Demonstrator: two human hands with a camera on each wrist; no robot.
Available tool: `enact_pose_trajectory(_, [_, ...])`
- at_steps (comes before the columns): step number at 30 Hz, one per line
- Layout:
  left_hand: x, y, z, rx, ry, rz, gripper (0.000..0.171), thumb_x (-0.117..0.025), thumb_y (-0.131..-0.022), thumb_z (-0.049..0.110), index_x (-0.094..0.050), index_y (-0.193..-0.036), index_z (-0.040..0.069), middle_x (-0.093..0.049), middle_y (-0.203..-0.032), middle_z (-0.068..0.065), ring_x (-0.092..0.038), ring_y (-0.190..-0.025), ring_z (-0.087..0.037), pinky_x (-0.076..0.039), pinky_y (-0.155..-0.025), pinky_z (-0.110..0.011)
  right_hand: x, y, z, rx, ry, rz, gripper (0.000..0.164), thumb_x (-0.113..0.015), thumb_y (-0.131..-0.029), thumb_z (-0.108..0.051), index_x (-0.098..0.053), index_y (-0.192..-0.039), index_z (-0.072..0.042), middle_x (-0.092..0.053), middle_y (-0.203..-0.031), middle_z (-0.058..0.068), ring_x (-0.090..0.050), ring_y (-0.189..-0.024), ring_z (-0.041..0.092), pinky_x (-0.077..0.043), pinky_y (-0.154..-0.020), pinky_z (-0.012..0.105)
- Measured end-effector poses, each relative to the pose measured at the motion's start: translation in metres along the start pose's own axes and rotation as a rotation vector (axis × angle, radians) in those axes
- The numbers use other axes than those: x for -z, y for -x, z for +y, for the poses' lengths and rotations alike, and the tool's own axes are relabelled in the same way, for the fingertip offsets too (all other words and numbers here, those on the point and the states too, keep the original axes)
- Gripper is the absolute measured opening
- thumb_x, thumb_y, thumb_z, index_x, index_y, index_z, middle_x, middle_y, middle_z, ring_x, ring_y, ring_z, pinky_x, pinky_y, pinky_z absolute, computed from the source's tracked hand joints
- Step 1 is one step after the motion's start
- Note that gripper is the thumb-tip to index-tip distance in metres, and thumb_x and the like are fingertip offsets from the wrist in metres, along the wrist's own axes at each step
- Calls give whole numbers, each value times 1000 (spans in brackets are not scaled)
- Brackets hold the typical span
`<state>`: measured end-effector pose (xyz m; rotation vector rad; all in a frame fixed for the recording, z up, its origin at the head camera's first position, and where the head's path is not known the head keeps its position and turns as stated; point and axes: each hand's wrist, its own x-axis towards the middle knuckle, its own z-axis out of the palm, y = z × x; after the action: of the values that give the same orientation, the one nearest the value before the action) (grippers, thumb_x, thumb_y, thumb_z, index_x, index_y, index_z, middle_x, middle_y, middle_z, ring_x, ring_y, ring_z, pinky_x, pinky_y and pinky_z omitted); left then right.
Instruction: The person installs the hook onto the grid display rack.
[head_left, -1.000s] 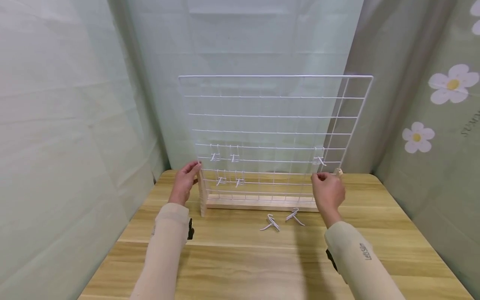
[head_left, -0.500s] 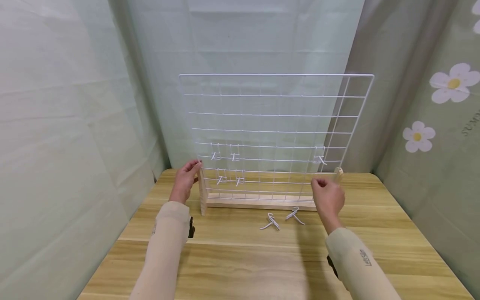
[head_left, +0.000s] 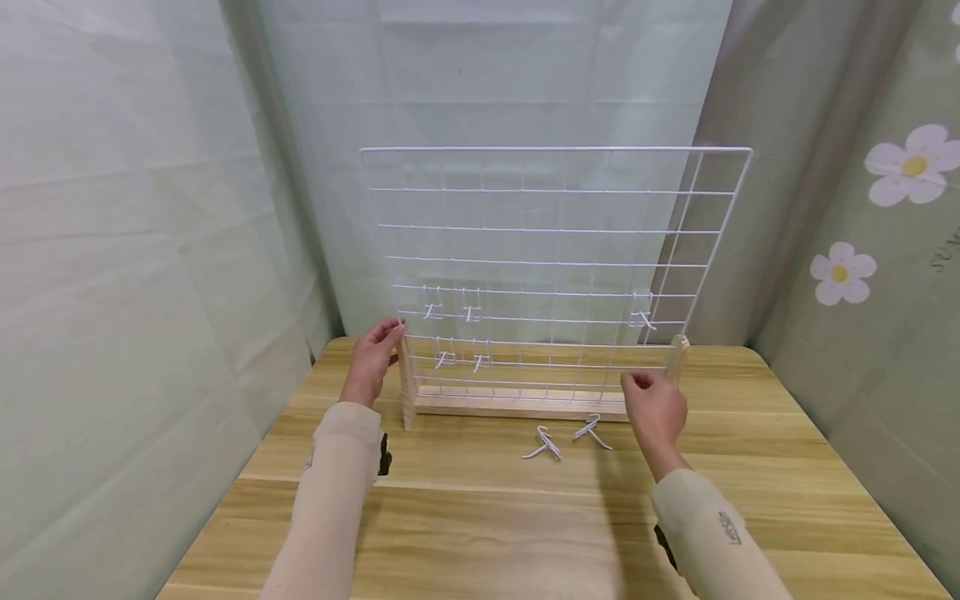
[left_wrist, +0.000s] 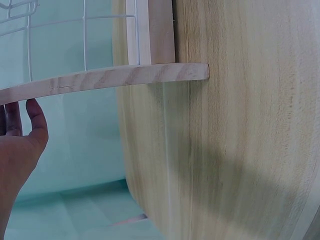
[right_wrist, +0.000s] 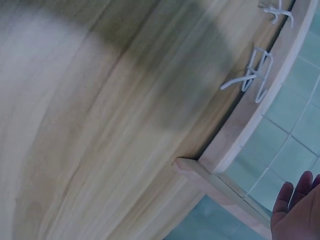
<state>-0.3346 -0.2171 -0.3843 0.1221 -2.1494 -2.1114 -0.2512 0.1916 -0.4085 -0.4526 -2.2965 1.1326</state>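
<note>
A white wire grid rack [head_left: 555,230] stands upright in a wooden base [head_left: 517,407]. My left hand [head_left: 372,358] holds the rack at the top of its left wooden side post [head_left: 408,383], thumb in front; in the left wrist view its fingertips meet the post [left_wrist: 125,76]. My right hand [head_left: 654,410], fingers bent, is in front of the grid's lower right; I cannot tell whether it pinches anything. White wire hooks hang on the grid: two upper left, two lower left, and one hook [head_left: 642,319] upper right. Two loose hooks [head_left: 543,444] [head_left: 592,432] lie before the base.
The rack stands toward the back of a wood-grain table [head_left: 480,525]. Pale green curtains [head_left: 172,250] surround it at the back and sides, with flower prints [head_left: 843,273] on the right one. The right wooden post [head_left: 678,354] is partly behind my right hand.
My right hand has lowered slightly from near the right post's top, in front of the grid. The left hand keeps its hold on the post. The loose hooks have stayed put.
</note>
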Motion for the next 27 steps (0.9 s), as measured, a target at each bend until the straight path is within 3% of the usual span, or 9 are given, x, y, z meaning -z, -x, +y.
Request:
enact_pose_trajectory(5, [1,0,0,7,8,-1,45,-58,-101,33,-55,-135,4,-54,-133,-6,-49,-115,-18,-39,-107,-45,-2,4,6,-2,-10,-24,23,-64,-89,-24,-76,-92,-5,-73,-87,13,-63,-80,33,-43,-69,45])
enact_pose_trajectory(13, [2,2,2,22,31,-18,44,-57,-101,33,-54,-135,5,-48,-144,-11,-44,-123,-24,-34,-111,-47,-8,8,15,-16,-15,-50,25,-65,-89,-24,-76,-95,-3,-73,-90,15,-63,-81,33,-43,-71,45])
enact_pose_trajectory(27, [0,-2,-1,28,33,5,47,-58,-101,32,-52,-138,3,-54,-130,-6,-48,-116,-20,-37,-107,-46,-14,19,31,-20,-53,-114,23,-69,-90,-21,-75,-97,1,-73,-90,17,-63,-83,33,-43,-75,43])
